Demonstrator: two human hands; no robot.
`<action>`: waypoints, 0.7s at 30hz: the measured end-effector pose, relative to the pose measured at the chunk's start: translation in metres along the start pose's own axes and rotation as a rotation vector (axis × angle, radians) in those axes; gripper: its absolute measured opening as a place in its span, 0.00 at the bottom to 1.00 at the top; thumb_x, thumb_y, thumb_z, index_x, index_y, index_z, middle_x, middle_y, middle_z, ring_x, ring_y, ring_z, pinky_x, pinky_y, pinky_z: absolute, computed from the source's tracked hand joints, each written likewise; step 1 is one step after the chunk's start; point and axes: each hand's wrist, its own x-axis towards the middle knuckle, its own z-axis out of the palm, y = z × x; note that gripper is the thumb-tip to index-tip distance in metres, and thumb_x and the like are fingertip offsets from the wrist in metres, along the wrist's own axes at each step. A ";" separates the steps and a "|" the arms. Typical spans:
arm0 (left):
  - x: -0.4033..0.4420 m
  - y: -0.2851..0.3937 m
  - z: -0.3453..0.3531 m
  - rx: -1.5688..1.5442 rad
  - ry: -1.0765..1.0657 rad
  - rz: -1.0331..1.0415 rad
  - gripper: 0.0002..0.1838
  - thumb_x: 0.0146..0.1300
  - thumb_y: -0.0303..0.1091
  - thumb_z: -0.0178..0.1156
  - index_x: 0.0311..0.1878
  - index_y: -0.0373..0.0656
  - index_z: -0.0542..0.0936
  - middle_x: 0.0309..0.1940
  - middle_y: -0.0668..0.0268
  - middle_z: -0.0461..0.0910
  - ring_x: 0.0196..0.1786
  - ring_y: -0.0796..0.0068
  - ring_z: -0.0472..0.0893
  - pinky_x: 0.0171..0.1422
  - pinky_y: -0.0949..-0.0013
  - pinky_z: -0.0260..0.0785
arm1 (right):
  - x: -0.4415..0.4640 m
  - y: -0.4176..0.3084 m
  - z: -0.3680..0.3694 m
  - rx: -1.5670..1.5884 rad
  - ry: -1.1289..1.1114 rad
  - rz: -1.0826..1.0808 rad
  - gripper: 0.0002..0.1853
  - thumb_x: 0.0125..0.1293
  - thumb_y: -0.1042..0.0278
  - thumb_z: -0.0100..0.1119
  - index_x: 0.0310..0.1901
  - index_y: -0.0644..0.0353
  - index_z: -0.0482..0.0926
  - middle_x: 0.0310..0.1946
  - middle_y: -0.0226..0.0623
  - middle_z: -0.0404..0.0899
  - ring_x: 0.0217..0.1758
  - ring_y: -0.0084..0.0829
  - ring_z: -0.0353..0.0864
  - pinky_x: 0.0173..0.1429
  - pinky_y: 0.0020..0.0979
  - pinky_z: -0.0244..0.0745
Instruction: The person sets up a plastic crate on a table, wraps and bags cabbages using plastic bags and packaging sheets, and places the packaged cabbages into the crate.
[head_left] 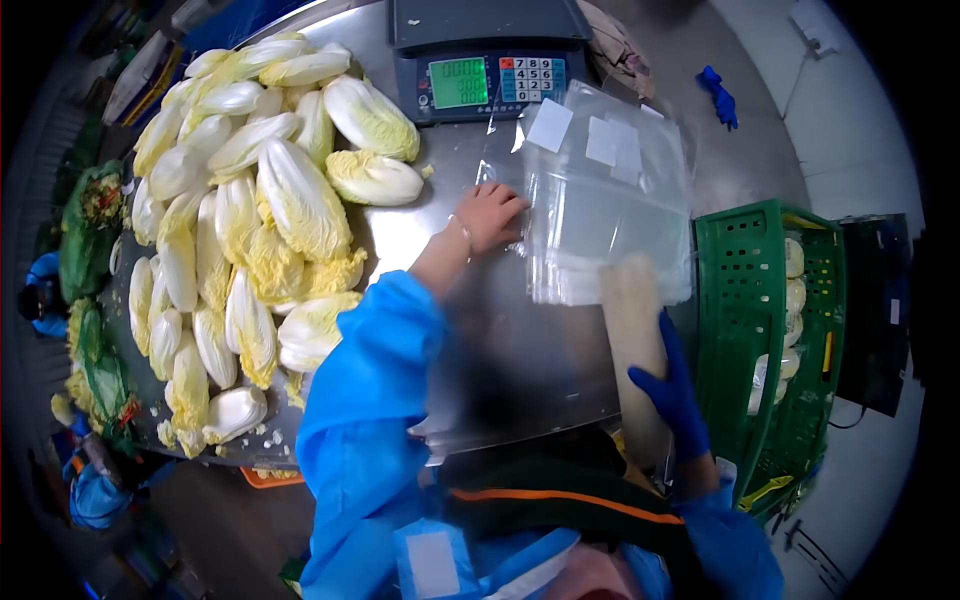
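My left hand [490, 216], bare, is at the left edge of a stack of clear plastic bags [610, 225] with white labels. Its fingers are bent against thin clear plastic, seemingly a bag's edge. My right hand [675, 390] wears a blue glove and is closed on a long pale object [634, 345]. Motion blurs this object, and I cannot make out its kind; its far end overlaps the lower edge of the bags. To the left, a large heap of napa cabbages [300, 205] lies on the metal table [480, 385].
A digital scale [490, 75] with a lit green display stands at the back. On the right is a green crate [740, 330] holding pale wrapped items. A blue glove [717, 97] lies beyond the bags. Other people in blue [98, 495] are at the far left.
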 end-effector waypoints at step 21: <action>-0.125 0.133 -0.009 -0.007 -0.133 -0.231 0.06 0.55 0.32 0.56 0.35 0.44 0.78 0.30 0.60 0.76 0.37 0.60 0.76 0.40 0.62 0.65 | -0.102 -0.036 0.044 -0.456 -0.171 -0.273 0.38 0.47 0.61 0.70 0.63 0.47 0.66 0.67 0.55 0.53 0.64 0.54 0.63 0.62 0.43 0.66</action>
